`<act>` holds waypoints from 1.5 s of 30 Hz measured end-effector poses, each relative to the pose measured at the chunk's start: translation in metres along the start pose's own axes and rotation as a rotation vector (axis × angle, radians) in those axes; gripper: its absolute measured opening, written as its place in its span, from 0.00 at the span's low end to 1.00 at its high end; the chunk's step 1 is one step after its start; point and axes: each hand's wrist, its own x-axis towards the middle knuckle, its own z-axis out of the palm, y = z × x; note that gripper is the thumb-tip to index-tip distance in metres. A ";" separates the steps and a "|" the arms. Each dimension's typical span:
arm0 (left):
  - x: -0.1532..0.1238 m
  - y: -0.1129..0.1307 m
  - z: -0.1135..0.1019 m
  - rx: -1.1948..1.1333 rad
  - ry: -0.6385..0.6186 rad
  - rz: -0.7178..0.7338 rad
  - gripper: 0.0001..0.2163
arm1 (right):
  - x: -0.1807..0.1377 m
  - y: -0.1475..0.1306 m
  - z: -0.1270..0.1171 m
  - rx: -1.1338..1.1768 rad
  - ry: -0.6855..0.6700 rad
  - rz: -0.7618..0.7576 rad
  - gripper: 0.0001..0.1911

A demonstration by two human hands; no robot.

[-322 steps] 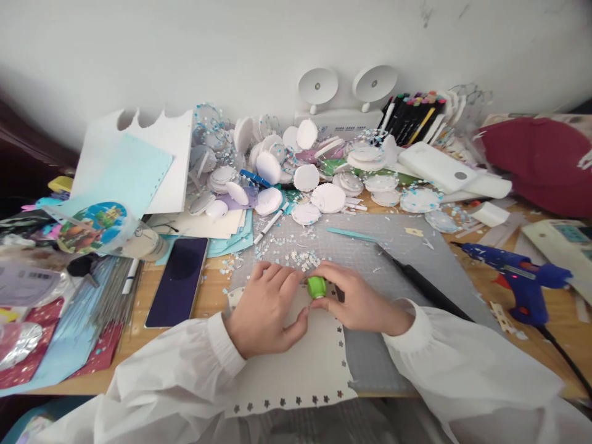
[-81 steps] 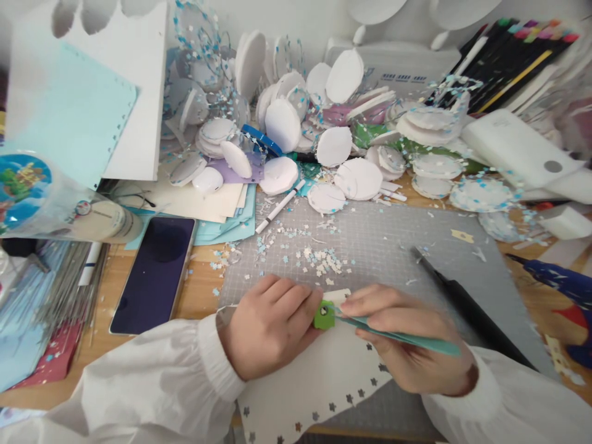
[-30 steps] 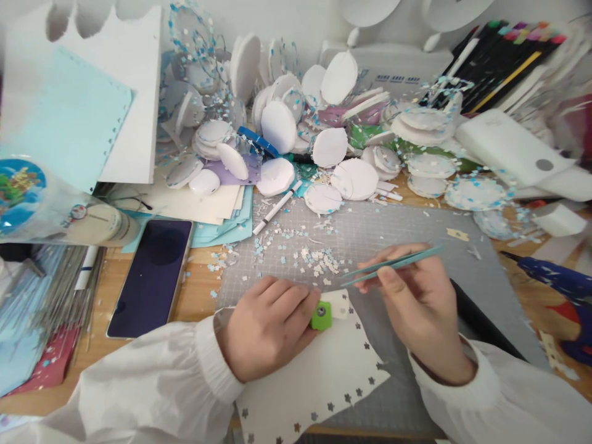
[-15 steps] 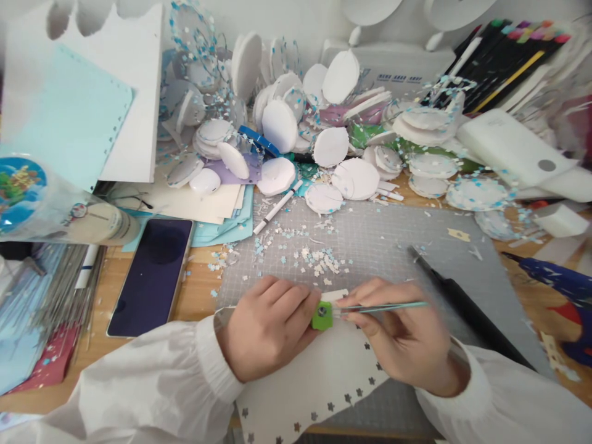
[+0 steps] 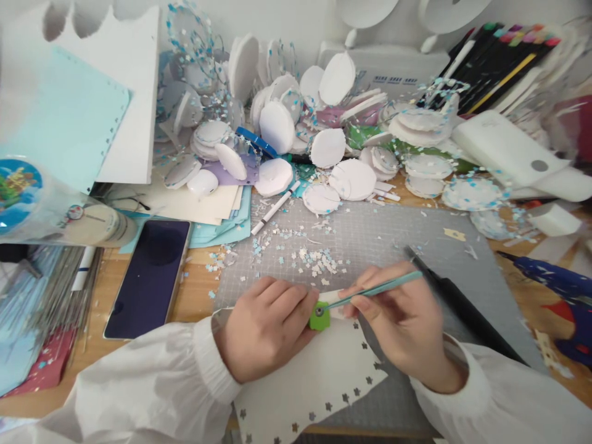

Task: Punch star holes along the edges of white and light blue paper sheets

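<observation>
At the green punch (image 5: 319,317) with teal tweezers (image 5: 388,285)

Head view: the left hand (image 5: 266,330) curls closed over the green punch, which sits on the pale paper (image 5: 305,376) with flower-shaped holes (image 5: 357,391). The right hand (image 5: 404,327) pinches the teal tweezers between thumb and fingers, tips at the punch; contact cannot be told. Small cut-outs (image 5: 320,263) lie on the grey mat (image 5: 383,231) just beyond.

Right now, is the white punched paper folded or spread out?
Spread out: the paper shows one broad surface, flower-shaped holes along its edge; the part under the left hand is hidden.
</observation>
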 end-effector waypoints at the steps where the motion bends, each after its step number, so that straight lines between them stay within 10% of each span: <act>1: 0.000 0.000 0.000 -0.002 0.001 -0.001 0.12 | -0.001 0.000 0.000 -0.019 -0.011 -0.040 0.11; 10: 0.000 0.000 0.000 -0.006 -0.009 0.001 0.12 | -0.009 0.005 -0.001 -0.118 -0.047 -0.188 0.20; 26: -0.001 0.000 0.000 0.003 -0.014 -0.006 0.12 | 0.002 0.001 0.003 0.083 0.041 0.218 0.06; 38: 0.000 0.000 0.000 -0.019 -0.008 0.003 0.12 | -0.011 0.002 0.003 -0.170 -0.010 -0.181 0.19; 45: -0.001 0.000 0.001 -0.007 -0.006 0.007 0.12 | -0.006 -0.001 0.005 -0.095 0.004 -0.049 0.11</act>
